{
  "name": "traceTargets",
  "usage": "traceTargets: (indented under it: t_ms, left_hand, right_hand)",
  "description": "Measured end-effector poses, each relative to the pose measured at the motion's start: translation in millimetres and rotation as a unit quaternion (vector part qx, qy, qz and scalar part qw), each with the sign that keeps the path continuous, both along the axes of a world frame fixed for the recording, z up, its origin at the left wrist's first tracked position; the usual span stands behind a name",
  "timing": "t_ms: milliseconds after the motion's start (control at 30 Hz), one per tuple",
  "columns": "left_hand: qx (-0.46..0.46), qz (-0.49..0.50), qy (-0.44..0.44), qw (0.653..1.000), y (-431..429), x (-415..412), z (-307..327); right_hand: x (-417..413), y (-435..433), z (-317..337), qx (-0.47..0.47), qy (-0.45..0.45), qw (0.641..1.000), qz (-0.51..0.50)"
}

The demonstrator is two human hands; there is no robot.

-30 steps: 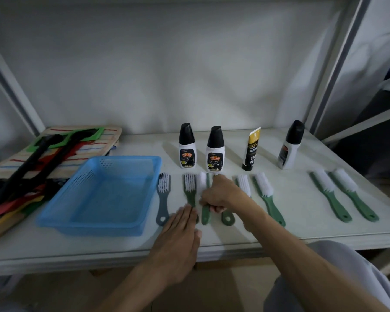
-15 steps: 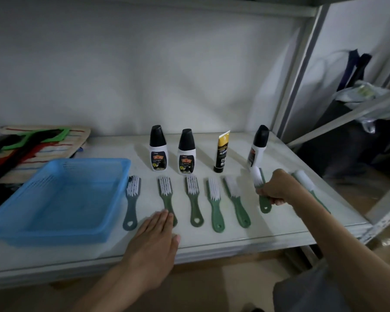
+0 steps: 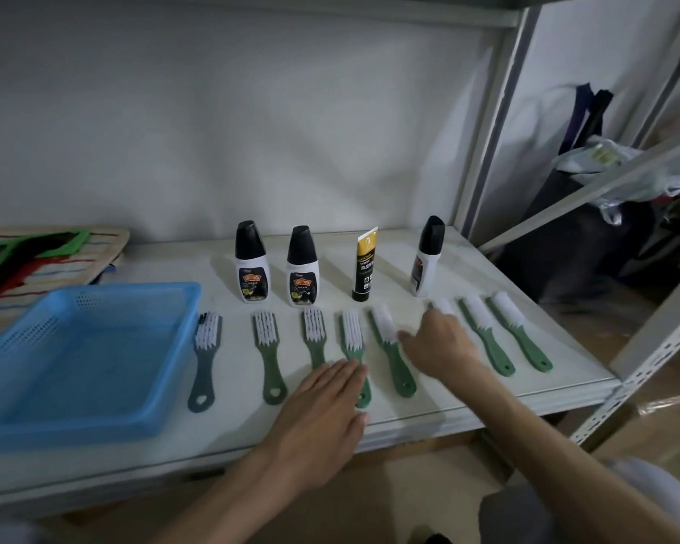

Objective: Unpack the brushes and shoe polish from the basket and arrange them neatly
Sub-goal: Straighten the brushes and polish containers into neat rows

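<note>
White shelf (image 3: 448, 410), striped mat (image 3: 67, 257) at its left end, grey upright (image 3: 483, 151) at its right, dark bag (image 3: 589, 245) beyond.

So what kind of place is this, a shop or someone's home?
Probably a storeroom or utility corner rather than a shop: a bare metal shelving rack against a plain wall, bags heaped beside it, and shoe polish bottles lined up on the shelf.

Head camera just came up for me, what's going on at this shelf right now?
A person is lining up shoe-care items on the shelf. The blue basket sits unpacked at the left. Four polish containers stand in a back row, and eight brushes lie in a front row. The right hand covers the sixth brush, apparently straightening it. The left hand rests flat, palm down, at the shelf's front edge over two brush handles.
</note>
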State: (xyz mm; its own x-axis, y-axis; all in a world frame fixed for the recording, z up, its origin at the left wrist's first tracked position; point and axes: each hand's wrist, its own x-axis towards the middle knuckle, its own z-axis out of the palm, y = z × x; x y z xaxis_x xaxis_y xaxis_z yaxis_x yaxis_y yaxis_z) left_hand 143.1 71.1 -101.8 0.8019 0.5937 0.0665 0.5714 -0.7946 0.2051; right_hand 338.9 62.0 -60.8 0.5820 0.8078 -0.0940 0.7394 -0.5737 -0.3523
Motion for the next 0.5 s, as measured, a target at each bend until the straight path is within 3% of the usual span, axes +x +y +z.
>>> traceTargets:
  t_ms: [67, 500]
  left_hand:
    - [0.010, 0.004, -0.013, 1.000, 6, 10, -3]
    - [-0.019, 0.005, -0.042, 0.999, 16, 34, -15]
  right_hand:
    - [-23, 0, -6, -0.008, 0.038, 0.999, 0.028]
    - [-13, -4, -26, 0.039, -0.018, 0.998, -0.038]
